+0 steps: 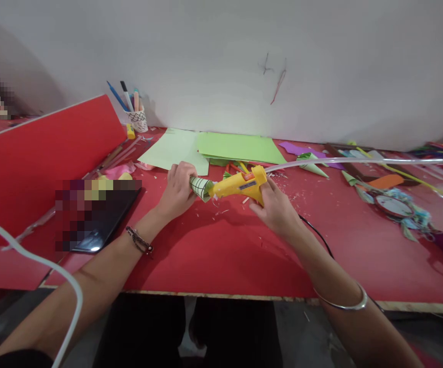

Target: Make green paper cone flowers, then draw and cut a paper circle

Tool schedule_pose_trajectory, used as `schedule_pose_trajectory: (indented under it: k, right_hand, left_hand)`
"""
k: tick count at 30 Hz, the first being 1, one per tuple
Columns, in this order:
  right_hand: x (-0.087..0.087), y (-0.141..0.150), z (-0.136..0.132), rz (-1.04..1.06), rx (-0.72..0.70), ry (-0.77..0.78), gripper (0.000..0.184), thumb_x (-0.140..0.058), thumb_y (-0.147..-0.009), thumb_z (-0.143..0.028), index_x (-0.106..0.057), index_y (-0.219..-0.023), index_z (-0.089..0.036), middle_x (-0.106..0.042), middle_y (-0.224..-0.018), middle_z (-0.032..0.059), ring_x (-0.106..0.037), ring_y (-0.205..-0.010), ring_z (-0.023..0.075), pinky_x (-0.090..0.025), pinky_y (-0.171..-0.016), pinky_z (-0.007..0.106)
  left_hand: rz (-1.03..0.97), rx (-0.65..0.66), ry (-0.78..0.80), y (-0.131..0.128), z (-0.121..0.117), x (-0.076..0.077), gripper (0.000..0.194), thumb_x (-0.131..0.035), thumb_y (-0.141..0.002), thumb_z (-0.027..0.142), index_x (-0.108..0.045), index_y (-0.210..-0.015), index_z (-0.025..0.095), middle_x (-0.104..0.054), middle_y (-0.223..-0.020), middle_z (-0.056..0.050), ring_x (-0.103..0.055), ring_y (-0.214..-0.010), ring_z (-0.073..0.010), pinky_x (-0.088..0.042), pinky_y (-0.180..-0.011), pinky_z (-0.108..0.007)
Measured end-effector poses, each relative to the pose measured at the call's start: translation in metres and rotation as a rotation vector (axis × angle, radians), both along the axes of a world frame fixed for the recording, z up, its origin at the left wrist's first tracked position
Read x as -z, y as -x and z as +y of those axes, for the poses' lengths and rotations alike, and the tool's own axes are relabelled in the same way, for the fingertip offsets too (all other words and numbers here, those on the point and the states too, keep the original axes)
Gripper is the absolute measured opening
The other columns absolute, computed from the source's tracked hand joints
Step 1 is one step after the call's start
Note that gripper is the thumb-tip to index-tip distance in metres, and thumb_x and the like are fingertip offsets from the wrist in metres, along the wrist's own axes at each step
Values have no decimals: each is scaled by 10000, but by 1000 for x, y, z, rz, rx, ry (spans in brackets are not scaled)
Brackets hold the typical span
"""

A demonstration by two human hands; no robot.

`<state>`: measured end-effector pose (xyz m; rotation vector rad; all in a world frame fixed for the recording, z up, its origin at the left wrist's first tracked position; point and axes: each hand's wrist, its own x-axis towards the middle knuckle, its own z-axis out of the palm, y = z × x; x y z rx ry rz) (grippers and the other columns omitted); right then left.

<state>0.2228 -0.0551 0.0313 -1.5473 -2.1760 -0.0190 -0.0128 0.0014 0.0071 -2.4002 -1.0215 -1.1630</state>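
Over the middle of the red tabletop, two bare hands work apart from each other, each clamped on one thing. The left hand grips one pale green paper roll with dark grid lines; the right hand is wrapped around the handle of one yellow plastic glue gun. One long translucent glue stick runs out of its back. The roll lies tilted, its open end facing the nozzle, brighter green showing inside; whether they touch, I cannot tell. Behind are two groups of flat paper, pale green sheet and bright green sheets, and one patterned white cup with at least three pens. Bare tabletop spreads between the forearms to the raw wooden front edge; a tall red board bounds the left, strewn craft scraps the right.
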Motion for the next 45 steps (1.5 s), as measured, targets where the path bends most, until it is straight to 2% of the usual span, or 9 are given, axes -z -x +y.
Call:
schedule_pose_trajectory:
  k: [4, 13, 18, 22, 28, 34, 39, 45]
  right_hand:
    - [0, -1, 0, -13, 27, -7, 417, -399, -751, -257, -398, -1156, -160, -461, -1131, 150, -547, -744, 216, -408, -548, 304]
    - [-2, -3, 1, -41, 112, -64, 404, -390, -762, -285, -396, -1144, -156, -487, -1033, 130, -509, -598, 155, -329, -437, 259]
    - [0, -6, 3, -59, 147, -104, 421, -389, -764, -289, -388, -1165, -159, -488, -1021, 123, -489, -585, 140, -314, -414, 251]
    - [2, -8, 4, -78, 165, -135, 438, -407, -760, -308, -392, -1172, -158, -490, -1019, 120, -499, -606, 148, -328, -410, 250]
    - [1, -5, 2, -64, 191, -215, 548, -443, -760, -436, -348, -1227, -166, -480, -1049, 131, -530, -688, 191, -371, -417, 262]
    - [1, -5, 2, -39, 174, -203, 552, -448, -766, -429, -332, -1236, -163, -466, -1079, 143, -540, -722, 204, -390, -420, 267]
    - [0, -4, 3, -10, 142, -168, 474, -428, -772, -355, -358, -1198, -159, -472, -1042, 136, -536, -700, 193, -389, -439, 265]
    - [-1, -3, 2, -2, 108, -105, 464, -398, -776, -319, -336, -1205, -153, -465, -1034, 138, -532, -655, 182, -368, -441, 265]
  left_hand:
    - [4, -4, -1, 1, 1, 1, 211, -488, -759, 168, -315, -876, 189, -463, -880, -61, -456, -812, -195, -357, -725, -379]
    - [2, 11, 35, 1, 1, 1, 237, -467, -724, 107, -326, -895, 193, -466, -913, -71, -454, -859, -200, -373, -711, -356]
    - [-9, 92, 172, -1, -1, -4, 244, -456, -691, 67, -321, -839, 207, -463, -876, -52, -466, -845, -167, -396, -654, -279]
    - [-11, 13, 307, -1, -2, -4, 242, -472, -666, 74, -323, -800, 208, -490, -883, -43, -482, -728, -134, -370, -558, -232]
    - [6, -32, 414, -1, -4, 0, 223, -481, -706, 150, -338, -872, 197, -500, -735, 3, -463, -571, -106, -333, -488, -210]
    - [9, 10, 417, -2, -4, -2, 328, -470, -722, 128, -348, -1022, 182, -535, -792, -21, -510, -655, -127, -388, -552, -230]
    - [26, 2, 393, -3, -4, -3, 288, -453, -738, 127, -394, -1014, 185, -546, -922, -53, -519, -828, -164, -424, -678, -272]
    - [54, -32, 279, -1, -1, -2, 317, -448, -708, 83, -412, -1008, 178, -516, -911, -65, -493, -857, -190, -432, -708, -307]
